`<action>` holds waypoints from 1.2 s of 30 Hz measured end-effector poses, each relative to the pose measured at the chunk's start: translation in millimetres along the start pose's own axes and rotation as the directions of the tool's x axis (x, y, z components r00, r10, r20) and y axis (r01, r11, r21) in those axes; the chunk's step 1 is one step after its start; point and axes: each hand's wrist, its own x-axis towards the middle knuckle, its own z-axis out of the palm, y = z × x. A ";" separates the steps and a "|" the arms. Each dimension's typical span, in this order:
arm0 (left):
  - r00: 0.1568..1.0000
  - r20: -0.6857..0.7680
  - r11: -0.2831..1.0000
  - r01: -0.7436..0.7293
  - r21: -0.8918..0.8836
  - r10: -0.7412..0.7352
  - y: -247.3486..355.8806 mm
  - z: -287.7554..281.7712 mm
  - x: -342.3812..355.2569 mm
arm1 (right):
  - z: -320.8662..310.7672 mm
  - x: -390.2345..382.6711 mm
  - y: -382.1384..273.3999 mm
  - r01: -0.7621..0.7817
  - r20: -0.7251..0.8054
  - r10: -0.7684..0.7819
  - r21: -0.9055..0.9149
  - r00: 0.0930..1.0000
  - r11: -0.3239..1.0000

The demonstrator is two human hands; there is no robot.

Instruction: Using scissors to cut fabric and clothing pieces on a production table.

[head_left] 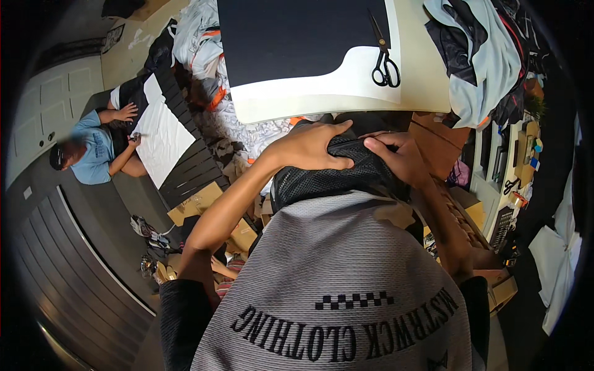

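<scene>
Pinching the mesh [370,168] on the table's [422,93] near side is your right hand [403,159]; your left hand [314,146] lies over it, grip unclear. Probably light and soft, it suits fingertip holds along folds.

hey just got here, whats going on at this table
A person has both hands on some black mesh fabric at the near edge of the table: the left hand lies over it, thumb and forefinger spread, while the right hand holds it. Black-handled scissors lie unused on the table. Off to the left, a co-worker has a large white sheet in front of them.
</scene>
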 end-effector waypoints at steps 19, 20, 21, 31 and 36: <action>0.965 -0.178 0.979 -0.199 -0.032 0.190 34.2 36.2 -56.8 | -11.4 -13.2 -12.8 -0.076 0.373 0.009 0.164 0.928 0.984; 0.927 -0.251 0.957 -0.289 -0.004 0.278 31.7 40.7 -59.1 | -12.2 -13.6 -12.4 -0.104 0.449 0.019 0.166 0.893 0.981; 0.943 -0.222 0.966 -0.257 -0.020 0.246 28.3 44.7 -60.4 | -12.1 -14.5 -11.9 -0.127 0.450 0.036 0.174 0.893 0.977; 0.969 -0.235 0.990 -0.102 -0.093 0.078 14.2 51.6 -72.9 | -4.6 -18.3 -11.1 0.066 0.549 -0.010 -0.083 0.836 0.994; 0.985 -0.166 0.996 -0.050 -0.074 0.037 13.7 51.5 -74.2 | -4.0 -20.0 -9.0 0.042 0.542 0.018 -0.098 0.840 0.994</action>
